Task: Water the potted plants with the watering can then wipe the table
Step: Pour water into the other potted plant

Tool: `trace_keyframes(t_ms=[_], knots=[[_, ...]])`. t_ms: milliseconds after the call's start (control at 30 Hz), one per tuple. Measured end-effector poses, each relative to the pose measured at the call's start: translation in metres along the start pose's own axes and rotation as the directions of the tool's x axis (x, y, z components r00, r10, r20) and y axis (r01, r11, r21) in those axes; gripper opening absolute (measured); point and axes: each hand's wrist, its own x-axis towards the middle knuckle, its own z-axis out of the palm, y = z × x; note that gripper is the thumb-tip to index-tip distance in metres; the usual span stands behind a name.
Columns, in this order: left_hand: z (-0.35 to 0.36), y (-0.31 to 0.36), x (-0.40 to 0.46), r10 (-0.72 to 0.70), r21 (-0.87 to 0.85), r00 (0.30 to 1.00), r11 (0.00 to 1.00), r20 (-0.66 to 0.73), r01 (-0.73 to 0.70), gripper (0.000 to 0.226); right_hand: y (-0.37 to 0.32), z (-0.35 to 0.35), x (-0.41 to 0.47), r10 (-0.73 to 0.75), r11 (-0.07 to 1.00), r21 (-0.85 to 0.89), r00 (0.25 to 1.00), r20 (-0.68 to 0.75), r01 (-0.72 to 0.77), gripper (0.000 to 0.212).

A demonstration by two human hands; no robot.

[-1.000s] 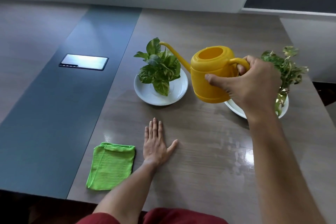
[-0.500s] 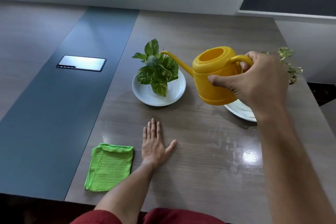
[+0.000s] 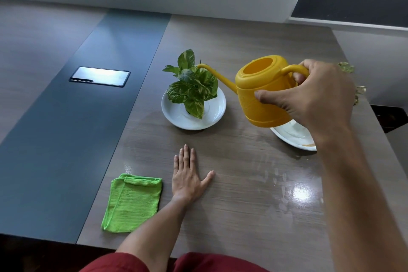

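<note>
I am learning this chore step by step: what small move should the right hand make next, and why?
Probably tip the watering can a little further forward. The right hand holds it by the handle, and its spout tip already sits above the leaves of the plant, but no water shows.

**Count of things on the desk**

Two hands: the left hand (image 3: 187,180) and the right hand (image 3: 318,97). One yellow watering can (image 3: 262,93), in the right hand. Two white saucers: one (image 3: 217,108) beyond the left hand, one (image 3: 291,136) under the right. One fully visible plant (image 3: 193,86); leaf tips (image 3: 346,67) of a second behind the right hand. One green cloth (image 3: 132,203) just left of the left hand.
</note>
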Motion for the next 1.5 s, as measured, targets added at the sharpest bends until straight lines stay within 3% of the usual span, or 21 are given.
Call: trace_keyframes(t_ms=[1500], knots=[[0.002, 0.0, 0.001, 0.014, 0.001, 0.999, 1.0, -0.04, -0.014, 0.106, -0.033, 0.005, 0.03, -0.009, 0.998, -0.064, 1.0, 0.002, 0.009, 0.064]])
